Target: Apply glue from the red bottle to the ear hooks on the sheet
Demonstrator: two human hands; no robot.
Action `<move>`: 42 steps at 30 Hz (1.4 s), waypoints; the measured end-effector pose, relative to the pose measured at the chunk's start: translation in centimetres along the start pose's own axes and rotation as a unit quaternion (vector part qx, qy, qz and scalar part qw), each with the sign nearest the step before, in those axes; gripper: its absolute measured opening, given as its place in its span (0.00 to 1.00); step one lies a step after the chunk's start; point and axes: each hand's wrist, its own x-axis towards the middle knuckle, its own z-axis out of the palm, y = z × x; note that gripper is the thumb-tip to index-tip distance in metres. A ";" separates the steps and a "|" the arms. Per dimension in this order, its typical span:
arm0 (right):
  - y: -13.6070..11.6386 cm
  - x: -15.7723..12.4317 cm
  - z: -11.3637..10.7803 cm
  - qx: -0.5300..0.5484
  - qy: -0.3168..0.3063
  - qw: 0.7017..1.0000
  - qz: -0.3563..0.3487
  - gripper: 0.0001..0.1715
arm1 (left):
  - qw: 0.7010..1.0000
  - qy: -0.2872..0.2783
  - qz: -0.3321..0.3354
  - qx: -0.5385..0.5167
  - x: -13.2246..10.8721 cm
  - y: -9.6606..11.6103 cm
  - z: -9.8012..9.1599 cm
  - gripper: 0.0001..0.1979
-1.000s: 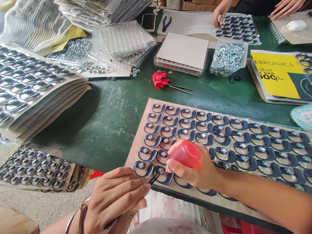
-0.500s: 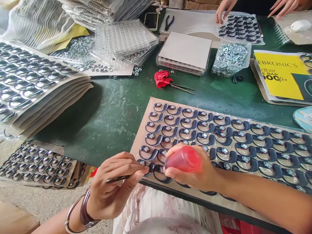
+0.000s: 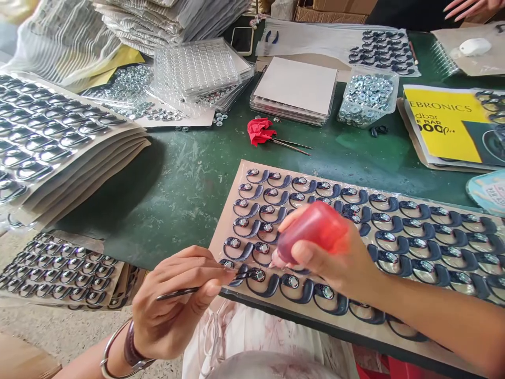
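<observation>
My left hand (image 3: 173,302) grips dark tweezers (image 3: 178,293), whose tips reach a small black ear-hook piece (image 3: 257,275) with a round silvery part, at the near-left corner of the sheet. My right hand (image 3: 347,266) is wrapped around a red squeeze bottle (image 3: 311,231), tilted so that its pale nozzle points down and left. The nozzle is over the sheet, a little right of the tweezer tips. Rows of such ear-hook pieces lie on the brown card sheet (image 3: 226,223) under clear film. My right hand and forearm hide some of them.
Sheets of similar parts are stacked at the left (image 3: 130,145). Behind lie clear trays (image 3: 197,68), a white-topped stack (image 3: 295,87), a tub of small metal discs (image 3: 369,97), a red-wrapped tool (image 3: 260,131) and a yellow box panel (image 3: 442,123). Another person's hand (image 3: 471,8) is at the far right.
My right hand has moved right and slightly up with the bottle, its nozzle leaving the piece at the tweezer tips. The other person's left-side hand has left the far parts sheet.
</observation>
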 end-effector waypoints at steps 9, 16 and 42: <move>-1.4 4.2 -6.8 -0.007 0.116 0.992 -0.052 0.19 | 0.949 -0.131 0.208 0.198 5.1 -0.9 1.0 0.11; -0.8 9.1 -11.2 -0.018 0.183 0.981 -0.055 0.23 | 0.920 -0.119 0.267 0.261 11.0 -4.2 4.1 0.12; 1.3 10.2 -11.8 -0.103 0.142 0.978 -0.111 0.14 | 0.927 -0.097 0.280 0.230 12.0 -6.4 7.8 0.12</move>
